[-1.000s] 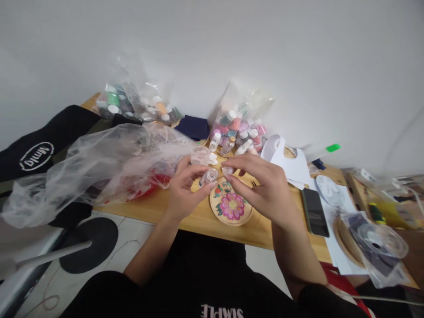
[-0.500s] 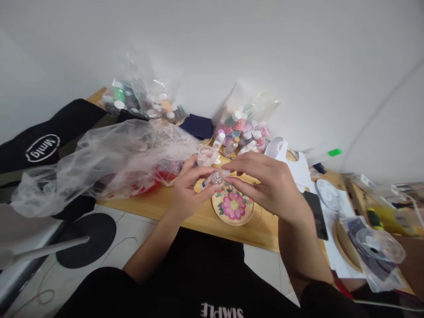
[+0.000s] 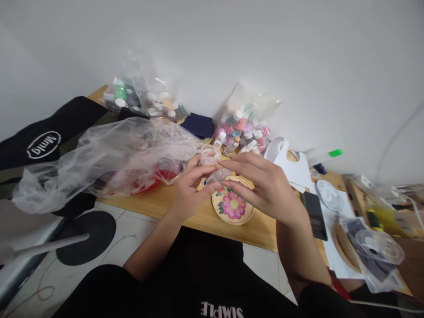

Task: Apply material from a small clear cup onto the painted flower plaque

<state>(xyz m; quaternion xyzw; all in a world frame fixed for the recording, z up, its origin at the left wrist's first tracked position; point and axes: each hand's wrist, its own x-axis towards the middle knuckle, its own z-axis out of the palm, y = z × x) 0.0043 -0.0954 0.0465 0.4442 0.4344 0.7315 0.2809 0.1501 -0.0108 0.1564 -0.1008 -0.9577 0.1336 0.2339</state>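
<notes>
My left hand [image 3: 189, 191] is closed round a small clear bottle [image 3: 214, 177], held above the wooden table edge. My right hand [image 3: 265, 185] meets it from the right, fingertips pinched on the bottle's top end. Just below the hands lies a round wooden disc [image 3: 233, 206] decorated with a pink flower and red blooms. A small clear plastic cup [image 3: 209, 154] stands right behind my left fingers.
A large crumpled clear plastic bag [image 3: 109, 159] covers the table's left. Two bags of small bead bottles [image 3: 247, 126] stand at the back wall. A black phone [image 3: 314, 212], white paper shapes [image 3: 291, 165], wooden rounds and a clear bag [image 3: 377, 251] lie to the right.
My right hand has brought its small cap onto the bottle's top; before, the cap was held apart from it. The view has shifted slightly.
</notes>
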